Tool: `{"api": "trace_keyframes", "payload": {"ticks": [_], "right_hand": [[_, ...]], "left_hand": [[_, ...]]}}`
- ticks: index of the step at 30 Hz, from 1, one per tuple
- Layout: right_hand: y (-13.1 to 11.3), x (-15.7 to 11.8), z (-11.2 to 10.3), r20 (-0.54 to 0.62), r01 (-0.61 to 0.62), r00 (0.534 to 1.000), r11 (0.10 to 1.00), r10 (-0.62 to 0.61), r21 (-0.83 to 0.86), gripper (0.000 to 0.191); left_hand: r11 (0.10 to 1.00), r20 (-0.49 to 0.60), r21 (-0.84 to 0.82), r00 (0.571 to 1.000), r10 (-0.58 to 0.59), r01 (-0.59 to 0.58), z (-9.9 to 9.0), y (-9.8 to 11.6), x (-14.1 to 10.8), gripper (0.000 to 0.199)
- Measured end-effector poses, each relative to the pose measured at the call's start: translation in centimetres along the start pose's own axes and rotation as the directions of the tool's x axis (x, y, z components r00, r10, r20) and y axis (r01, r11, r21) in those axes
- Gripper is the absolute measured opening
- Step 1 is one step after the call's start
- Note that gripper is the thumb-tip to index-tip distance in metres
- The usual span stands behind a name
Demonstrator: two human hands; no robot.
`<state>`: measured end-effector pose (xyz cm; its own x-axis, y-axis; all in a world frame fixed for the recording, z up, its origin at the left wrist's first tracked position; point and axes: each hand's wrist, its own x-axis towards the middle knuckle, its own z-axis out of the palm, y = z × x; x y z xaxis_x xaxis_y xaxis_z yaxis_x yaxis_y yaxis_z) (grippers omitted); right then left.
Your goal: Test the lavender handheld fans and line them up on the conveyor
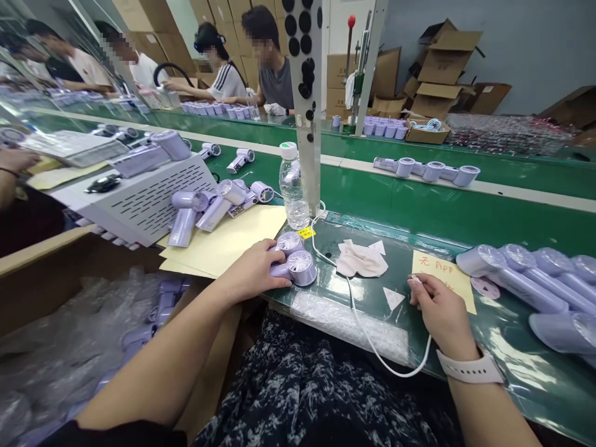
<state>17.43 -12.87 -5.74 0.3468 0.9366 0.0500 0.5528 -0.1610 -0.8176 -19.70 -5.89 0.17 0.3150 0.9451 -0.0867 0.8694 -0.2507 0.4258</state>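
Two lavender handheld fans (302, 268) lie side by side at the green table's front edge, round heads to the right. My left hand (256, 270) is wrapped over their handles. On the right, my right hand (435, 304) is closed in a pinch on the end of a white cable (361, 323), beside a yellow note (447, 279). The cable loops down over the table edge and back up toward the post. Between my hands lie a pale cloth (361, 259) and a small white triangular piece (393, 298).
A clear bottle (294, 192) stands by the perforated post (310, 124). More fans (535, 273) lie at right and on a slotted white box (149, 192) at left. An open carton (46, 248) sits lower left. Co-workers sit across the line.
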Motion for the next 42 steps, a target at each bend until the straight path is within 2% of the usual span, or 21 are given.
{"api": "trace_keyframes", "payload": {"ticks": [2, 3, 4, 5, 6, 8, 9, 11, 14, 16, 19, 23, 28, 30, 33, 34, 36, 39, 42], "right_hand": [[-0.8, -0.8, 0.0, 0.037, -0.002, 0.999, 0.997, 0.0, 0.075, 0.051], [-1.5, -1.5, 0.1, 0.074, -0.006, 0.997, 0.99, -0.004, 0.142, 0.054], [-2.4, -2.3, 0.2, 0.129, -0.011, 0.992, 0.975, -0.018, 0.221, 0.054], [-3.4, -3.2, 0.4, 0.199, -0.015, 0.979, 0.955, -0.046, 0.296, 0.052], [-4.5, -4.1, 0.7, 0.279, -0.022, 0.957, 0.932, -0.085, 0.361, 0.047], [-6.7, -5.7, 1.3, 0.426, -0.044, 0.891, 0.903, -0.157, 0.427, 0.04], [-7.6, -6.3, 1.5, 0.476, -0.06, 0.862, 0.895, -0.177, 0.442, 0.04], [-8.9, -7.0, 1.8, 0.498, -0.081, 0.846, 0.88, -0.187, 0.469, 0.039], [-9.5, -7.3, 1.7, 0.438, -0.034, 0.875, 0.878, -0.205, 0.478, 0.035], [-9.6, -7.4, 1.7, 0.44, 0.001, 0.869, 0.889, -0.227, 0.458, 0.035], [-9.7, -7.9, 2.2, 0.479, -0.047, 0.849, 0.87, -0.224, 0.49, 0.034], [-9.6, -9.0, 3.8, 0.468, -0.137, 0.86, 0.79, -0.205, 0.598, 0.039], [-9.3, -9.5, 5.7, 0.475, -0.266, 0.873, 0.712, -0.107, 0.65, 0.046], [-9.1, -9.3, 5.8, 0.454, -0.197, 0.879, 0.755, -0.147, 0.626, 0.044], [-9.1, -8.8, 5.0, 0.393, 0.091, 0.855, 0.845, -0.338, 0.527, 0.034], [-9.2, -8.8, 4.7, 0.364, 0.186, 0.842, 0.847, -0.399, 0.499, 0.031], [-9.2, -8.8, 4.3, 0.299, 0.301, 0.824, 0.818, -0.482, 0.491, 0.027], [-9.2, -9.0, 4.2, 0.227, 0.355, 0.811, 0.762, -0.539, 0.542, 0.03], [-9.0, -9.2, 4.6, 0.232, 0.273, 0.858, 0.79, -0.458, 0.549, 0.031]], "left_hand": [[0.982, -0.016, -0.189, 1.0, 0.023, -0.026, -0.4, 0.6, -0.2, 0.035], [0.937, -0.053, -0.345, 0.998, 0.044, -0.06, -0.3, 1.1, -0.3, 0.038], [0.845, -0.097, -0.525, 0.993, 0.061, -0.103, 0.1, 1.7, -0.4, 0.044], [0.7, -0.145, -0.699, 0.987, 0.067, -0.15, 0.8, 2.5, -0.5, 0.05], [0.518, -0.196, -0.833, 0.979, 0.05, -0.193, 1.6, 3.4, -0.5, 0.055], [0.171, -0.265, -0.951, 0.964, -0.024, -0.258, 3.5, 5.9, -0.2, 0.058], [0.059, -0.278, -0.96, 0.959, -0.055, -0.275, 4.4, 7.2, 0.1, 0.057], [-0.075, -0.252, -0.964, 0.967, -0.032, -0.254, 5.5, 9.7, 0.7, 0.063], [-0.145, -0.21, -0.968, 0.978, 0.023, -0.204, 5.7, 12.4, 1.5, 0.079], [-0.166, -0.217, -0.963, 0.976, 0.002, -0.213, 5.1, 13.1, 1.8, 0.08], [-0.188, -0.228, -0.957, 0.974, 0.016, -0.221, 4.3, 13.3, 1.8, 0.08], [-0.217, -0.226, -0.954, 0.973, 0.056, -0.209, 4.6, 12.9, 1.4, 0.08], [-0.28, -0.283, -0.916, 0.957, -0.059, -0.288, 5.8, 12.5, 1.3, 0.077], [-0.308, -0.277, -0.904, 0.955, -0.104, -0.295, 6.0, 12.5, 1.2, 0.078], [-0.428, -0.228, -0.868, 0.967, -0.11, -0.253, 5.8, 12.8, 0.8, 0.076], [-0.474, -0.214, -0.848, 0.972, -0.098, -0.235, 5.6, 12.9, 0.7, 0.075], [-0.554, -0.188, -0.808, 0.979, -0.076, -0.199, 5.3, 13.0, 0.5, 0.072], [-0.643, -0.131, -0.757, 0.991, -0.027, -0.117, 4.8, 12.9, 0.4, 0.07], [-0.648, -0.133, -0.756, 0.991, 0.018, -0.09, 4.6, 12.8, 0.3, 0.069]]}}
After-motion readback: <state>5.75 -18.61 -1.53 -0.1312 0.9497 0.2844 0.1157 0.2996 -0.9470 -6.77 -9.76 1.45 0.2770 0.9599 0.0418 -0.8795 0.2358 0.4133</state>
